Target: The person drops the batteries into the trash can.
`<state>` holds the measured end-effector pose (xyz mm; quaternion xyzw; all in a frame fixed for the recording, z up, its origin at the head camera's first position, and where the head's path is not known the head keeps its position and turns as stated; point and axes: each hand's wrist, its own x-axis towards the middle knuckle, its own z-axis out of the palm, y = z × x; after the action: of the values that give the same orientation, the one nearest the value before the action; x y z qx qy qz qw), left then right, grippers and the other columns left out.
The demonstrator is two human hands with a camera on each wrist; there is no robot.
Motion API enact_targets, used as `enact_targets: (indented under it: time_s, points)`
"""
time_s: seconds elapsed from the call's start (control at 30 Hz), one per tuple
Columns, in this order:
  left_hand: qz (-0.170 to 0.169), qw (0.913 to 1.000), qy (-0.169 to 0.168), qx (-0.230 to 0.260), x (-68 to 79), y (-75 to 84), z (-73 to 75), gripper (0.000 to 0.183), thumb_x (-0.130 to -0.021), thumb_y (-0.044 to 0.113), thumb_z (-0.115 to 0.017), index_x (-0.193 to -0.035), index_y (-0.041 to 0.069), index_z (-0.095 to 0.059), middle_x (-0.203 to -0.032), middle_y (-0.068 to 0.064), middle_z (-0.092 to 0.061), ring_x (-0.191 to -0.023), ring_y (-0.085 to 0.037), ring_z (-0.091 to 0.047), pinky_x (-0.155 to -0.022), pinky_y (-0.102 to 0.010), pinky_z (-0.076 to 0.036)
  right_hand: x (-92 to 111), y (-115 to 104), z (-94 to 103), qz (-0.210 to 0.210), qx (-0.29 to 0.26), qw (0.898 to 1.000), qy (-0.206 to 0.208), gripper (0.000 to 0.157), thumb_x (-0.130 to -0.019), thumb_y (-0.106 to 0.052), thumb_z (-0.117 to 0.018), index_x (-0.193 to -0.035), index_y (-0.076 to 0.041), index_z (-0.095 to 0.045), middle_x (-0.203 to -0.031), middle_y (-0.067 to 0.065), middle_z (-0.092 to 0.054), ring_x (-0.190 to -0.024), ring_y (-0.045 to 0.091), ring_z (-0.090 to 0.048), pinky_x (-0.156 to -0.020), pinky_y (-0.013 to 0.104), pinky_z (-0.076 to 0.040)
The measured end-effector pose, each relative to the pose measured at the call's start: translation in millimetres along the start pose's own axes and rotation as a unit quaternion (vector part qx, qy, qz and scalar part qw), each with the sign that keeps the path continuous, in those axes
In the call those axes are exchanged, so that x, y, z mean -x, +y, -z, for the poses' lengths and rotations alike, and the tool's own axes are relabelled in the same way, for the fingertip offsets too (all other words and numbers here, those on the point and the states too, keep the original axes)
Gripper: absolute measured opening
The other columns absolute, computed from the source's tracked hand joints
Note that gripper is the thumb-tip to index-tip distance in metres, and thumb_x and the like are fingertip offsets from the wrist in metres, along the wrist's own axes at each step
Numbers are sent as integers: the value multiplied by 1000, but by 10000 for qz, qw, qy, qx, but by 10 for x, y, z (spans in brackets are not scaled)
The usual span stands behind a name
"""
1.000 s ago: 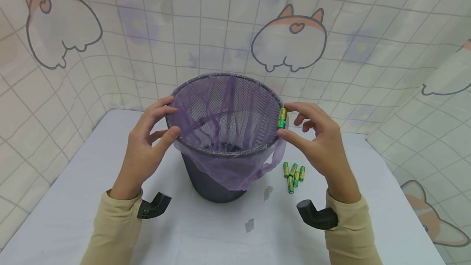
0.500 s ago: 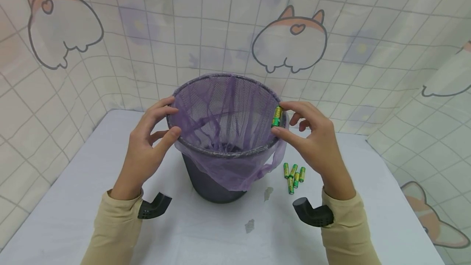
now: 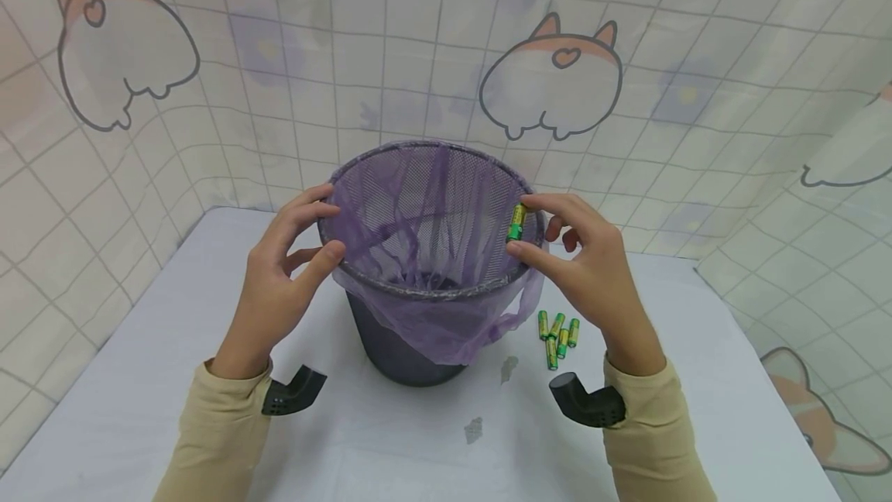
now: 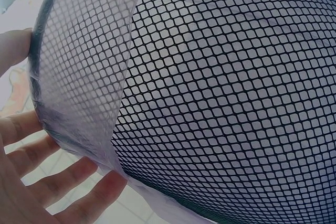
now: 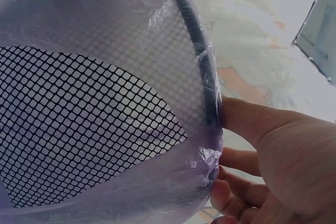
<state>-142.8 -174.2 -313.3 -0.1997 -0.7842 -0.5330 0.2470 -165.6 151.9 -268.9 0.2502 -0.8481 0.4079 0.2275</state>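
A dark mesh trash can (image 3: 383,331) stands upright, lined with a thin purple trash bag (image 3: 446,331) folded over its rim. My left hand (image 3: 279,273) holds the can's left side, thumb and fingers spread along the lined rim; the left wrist view shows the fingertips against the bag outside the mesh. At the right rim, my right hand (image 3: 585,254) pinches a green and yellow battery (image 3: 516,222) between thumb and index finger, held over the can's opening. In the right wrist view the can hides this battery, and the other fingers curl beside the rim.
Several matching batteries (image 3: 557,338) lie grouped on the white table (image 3: 390,448), right of the can. Two small grey patches mark the tabletop in front. A grid-patterned curtain (image 3: 404,45) with cartoon dogs surrounds the table at the back and sides.
My right hand has shifted left with the pinched battery, from the right rim to just inside the opening. The left hand keeps its place on the can.
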Motion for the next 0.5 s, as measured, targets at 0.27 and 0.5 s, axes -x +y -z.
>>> enact_targets:
  time_s: [0.27,0.5]
  points:
    - [-10,10000,-7,-8,-1,-5,-1,39,-92,5,-62,-130,11,-56,-150,3,-44,-137,-15,-44,-89,-15,-49,12,9,2,-23,48,10000,5,50,-76,-10,-81,-124,-11,-65,-113,6,-65,-81,9,-46,-68,22,-37]
    - [-7,10000,3,45,1,4,-5,38,-92,5,-62,-129,9,-56,-149,2,-44,-136,-14,-44,-88,-15,-50,29,2,19,-54,26,10000,60,48,-77,-11,-81,-123,-13,-65,-115,3,-66,-84,9,-46,-69,23,-37]
